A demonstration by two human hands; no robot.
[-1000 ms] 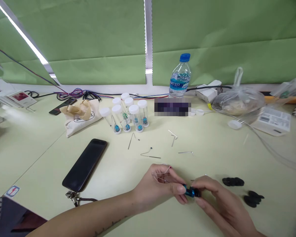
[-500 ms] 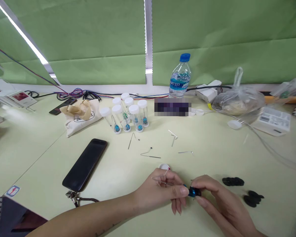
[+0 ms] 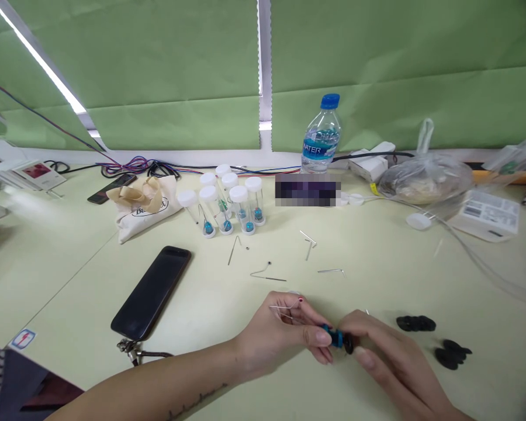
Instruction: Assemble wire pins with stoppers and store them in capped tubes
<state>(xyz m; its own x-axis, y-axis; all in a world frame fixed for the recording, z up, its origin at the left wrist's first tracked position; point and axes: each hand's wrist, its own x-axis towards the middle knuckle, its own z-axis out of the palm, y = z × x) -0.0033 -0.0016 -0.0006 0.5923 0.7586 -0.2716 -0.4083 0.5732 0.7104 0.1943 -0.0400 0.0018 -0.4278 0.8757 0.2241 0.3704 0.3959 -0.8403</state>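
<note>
Near the front centre, my left hand [image 3: 284, 327] pinches a small blue and black part [image 3: 336, 337] between thumb and fingers. A thin bent wire [image 3: 284, 308] with a red-tipped end lies across the same hand. My right hand [image 3: 388, 348] holds a black disc [image 3: 349, 343] at the right end of the blue part, thumb below and fingers above. Behind my left hand, a white cap [image 3: 293, 292] is mostly hidden. Bent wires [image 3: 267, 276] and small hex keys [image 3: 332, 271] lie on the table beyond.
Capped clear tubes [image 3: 230, 204] stand behind, beside a cloth bag [image 3: 146, 210]. A phone [image 3: 151, 292] lies left. Black discs [image 3: 415, 323] lie right of my right hand. At the back are a water bottle [image 3: 321, 140] and a plastic bag [image 3: 425, 178].
My left hand has turned slightly, covering more of the white cap. The blue part shows more between my hands, and the black disc now faces more toward the camera.
</note>
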